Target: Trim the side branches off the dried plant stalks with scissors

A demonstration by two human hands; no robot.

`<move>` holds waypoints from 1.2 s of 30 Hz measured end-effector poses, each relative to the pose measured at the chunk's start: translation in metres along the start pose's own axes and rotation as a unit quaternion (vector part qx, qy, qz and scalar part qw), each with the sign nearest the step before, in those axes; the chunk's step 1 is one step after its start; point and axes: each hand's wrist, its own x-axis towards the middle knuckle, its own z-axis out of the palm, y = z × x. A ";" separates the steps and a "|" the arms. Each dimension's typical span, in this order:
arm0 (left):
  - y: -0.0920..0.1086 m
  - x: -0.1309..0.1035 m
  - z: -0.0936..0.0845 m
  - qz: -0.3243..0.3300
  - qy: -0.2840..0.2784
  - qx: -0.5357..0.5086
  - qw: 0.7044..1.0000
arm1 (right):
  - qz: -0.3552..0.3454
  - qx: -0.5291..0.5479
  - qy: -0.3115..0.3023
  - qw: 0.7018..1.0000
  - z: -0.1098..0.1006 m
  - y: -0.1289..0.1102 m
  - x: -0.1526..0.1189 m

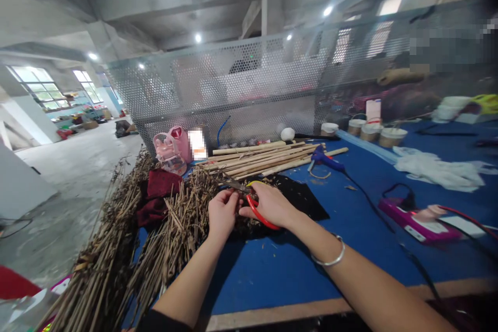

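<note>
My right hand is closed around a pair of scissors with red and yellow handles. Their blades point left, just above my left hand. The fingers of that hand are pinched together, and whatever lies between them is too small to make out. Bundles of dried plant stems lie directly left of it, with their brown seed heads toward the back. Beneath and behind my hands is a black cloth strewn with small dry bits.
Pale wooden sticks lie behind my hands. To the right are a blue glue gun, a purple power strip and white plastic film. Tubs stand at the back before a perforated metal screen. A pink bag sits back left.
</note>
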 end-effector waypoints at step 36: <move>-0.008 -0.010 -0.006 -0.079 0.033 -0.046 0.995 | 0.044 0.095 -0.055 0.993 0.021 0.016 -0.011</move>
